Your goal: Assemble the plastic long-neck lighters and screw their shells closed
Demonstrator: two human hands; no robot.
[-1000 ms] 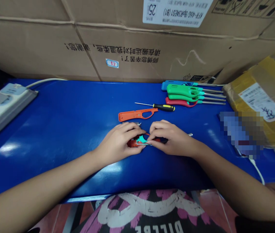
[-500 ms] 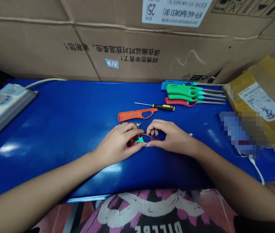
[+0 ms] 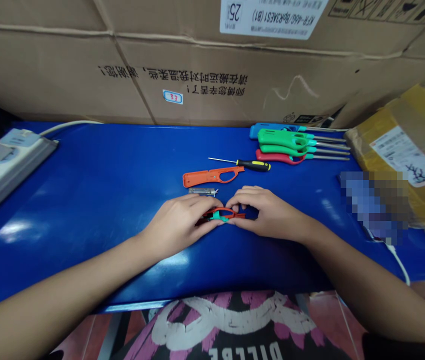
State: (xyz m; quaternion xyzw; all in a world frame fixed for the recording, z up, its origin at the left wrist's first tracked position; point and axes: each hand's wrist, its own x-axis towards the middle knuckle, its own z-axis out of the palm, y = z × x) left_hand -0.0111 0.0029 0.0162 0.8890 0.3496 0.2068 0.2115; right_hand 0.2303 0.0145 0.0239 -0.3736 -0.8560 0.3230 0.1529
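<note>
My left hand (image 3: 184,220) is closed around one end of an orange lighter casing half (image 3: 231,211), which is mostly covered by the fingers. A teal trigger (image 3: 219,216) shows in the casing's opening. My right hand (image 3: 268,212) pinches the other end, thumb below and curled fingers above, close to the left fingertips. Just beyond the left hand lies a small clear fuel tank (image 3: 201,191) with a metal end. Past it rests the other orange casing half (image 3: 208,177), its hollow side up.
A black and yellow screwdriver (image 3: 253,165) lies behind the casing half. Several lighters (image 3: 280,140) in blue, green and red are stacked at the back. A power strip (image 3: 9,155) stands left; a taped parcel (image 3: 411,145) and a blurred phone (image 3: 370,205) lie right.
My left hand has drawn slightly back, so more of the clear fuel tank shows. The right hand's fingers have shifted a little on the casing, and a small metal piece by that wrist is now hidden.
</note>
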